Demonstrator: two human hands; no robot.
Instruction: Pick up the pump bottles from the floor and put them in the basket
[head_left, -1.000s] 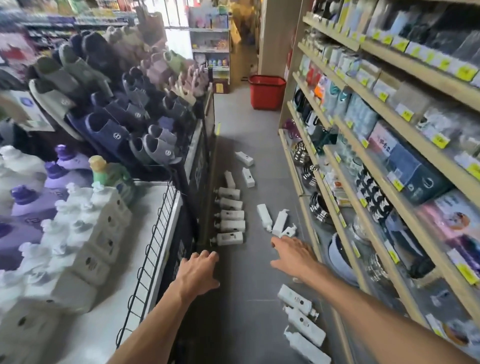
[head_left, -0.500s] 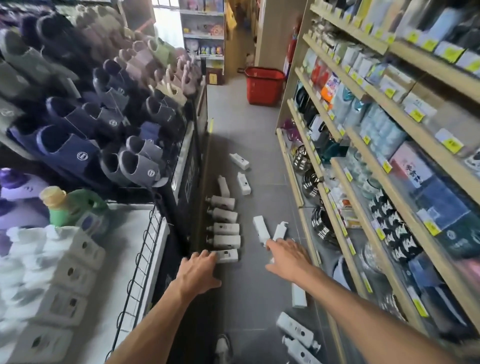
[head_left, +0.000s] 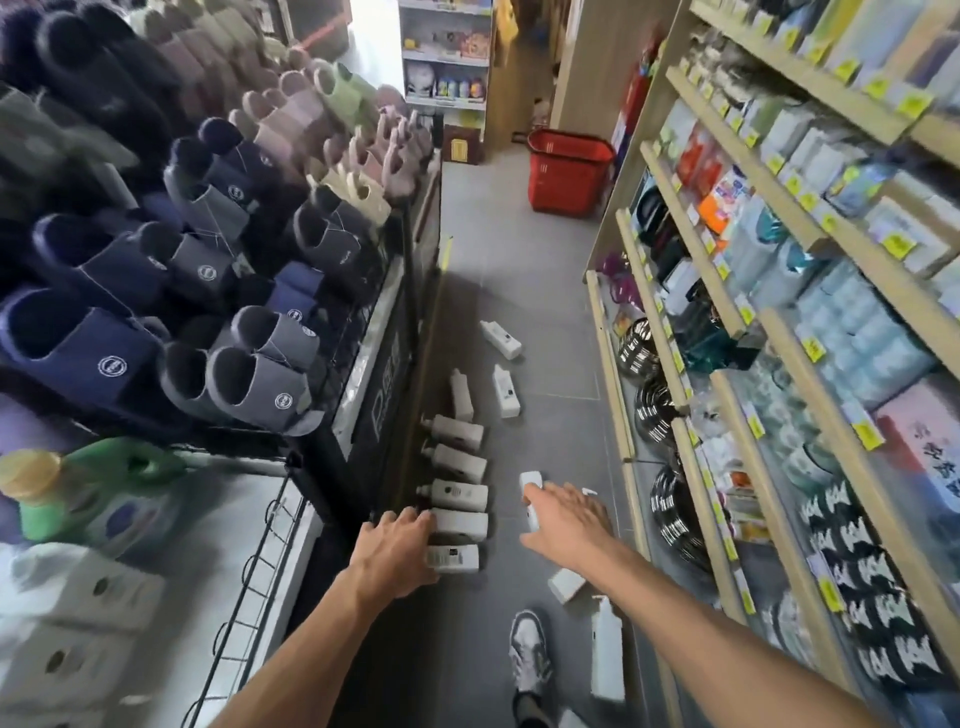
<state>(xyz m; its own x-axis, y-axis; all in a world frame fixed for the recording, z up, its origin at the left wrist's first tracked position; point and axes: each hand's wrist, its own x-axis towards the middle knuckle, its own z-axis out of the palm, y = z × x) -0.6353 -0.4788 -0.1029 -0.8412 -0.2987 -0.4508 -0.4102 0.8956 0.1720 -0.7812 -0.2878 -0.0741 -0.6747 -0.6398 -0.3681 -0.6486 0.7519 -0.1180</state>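
**Hands over the bottles, nothing lifted yet**

A grey tiled floor (head_left: 550, 291) runs down a narrow shop aisle between tall shelving (head_left: 779, 332) on the right and a slipper rack (head_left: 208, 234) on the left; the red basket (head_left: 566, 182) stands at the far end, well apart from the person; white pump bottles (head_left: 457, 496) lie scattered on the floor, several side by side in a row against the foot of the rack, others loose in mid-aisle and near a shoe (head_left: 530, 654). The left hand (head_left: 397, 551) is stretched over the near end of the row, fingers fairly straight and gripping nothing; the right hand (head_left: 569, 525) is spread, fingers apart, above a loose bottle (head_left: 531, 480) in mid-aisle, and holds nothing either.

The step in hand looks like the first pick; next, each hand probably needs to drop lower and close round a bottle's body, then carry it down the aisle to the basket.

Whether any fingertip touches a bottle cannot be told; motion blur smears the shelving; the right hand covers part of the bottle under it; the basket's inside is out of sight; one bottle at the lower edge is cut off.
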